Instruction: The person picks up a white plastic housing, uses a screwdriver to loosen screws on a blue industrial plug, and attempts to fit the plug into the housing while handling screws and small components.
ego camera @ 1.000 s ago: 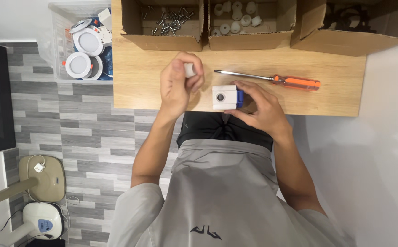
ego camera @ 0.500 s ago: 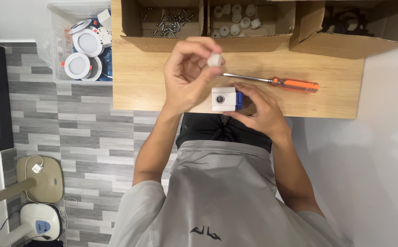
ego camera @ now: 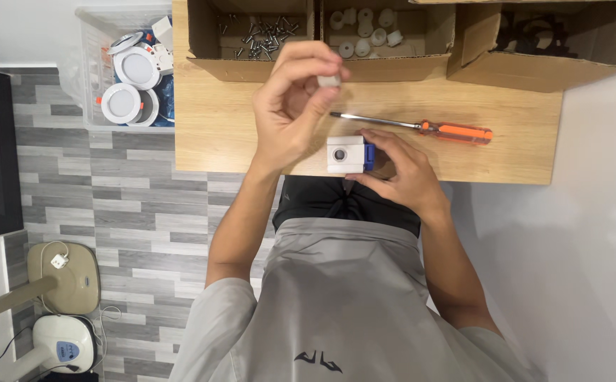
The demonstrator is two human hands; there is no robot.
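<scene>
- Table (ego camera: 251,141): wooden top that carried everything we handled; three cardboard boxes (ego camera: 386,64) stood along its far edge.
- Screwdriver (ego camera: 421,129): orange-handled, its long axis ran across the table, tip toward our left hand, just beyond the block.
- Right hand (ego camera: 400,170): closed around the white and blue block (ego camera: 347,153), steadying it at the near edge.
- Left hand (ego camera: 294,110): raised, fingertips pinching a small white plug (ego camera: 329,80); the block's round socket lay just below and to the right of it.
</scene>
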